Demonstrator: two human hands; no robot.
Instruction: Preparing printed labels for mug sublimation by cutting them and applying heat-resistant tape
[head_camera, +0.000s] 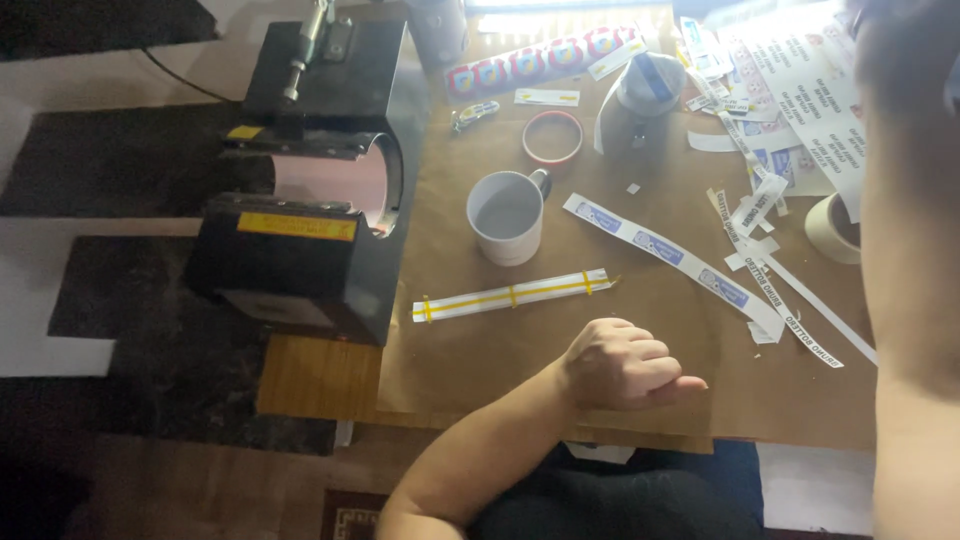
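Bare paper-covered table (520, 350) ahead of the left hand (622, 362); mug (508, 216) beyond.

The person's left hand (622, 362) is bare, with no ring, watch or glove to be seen, and the forearm behind it is bare too, uncovered from wrist to elbow with no sleeve or band. Its fingers (645, 352) carry no rings, and the thumb is likewise plain. Near the bottom edge, below the arm, lies dark, nearly black clothing (610, 505) of a soft fabric. At the far right edge a large blurred bare arm (910, 330) fills the frame, also without any sleeve.
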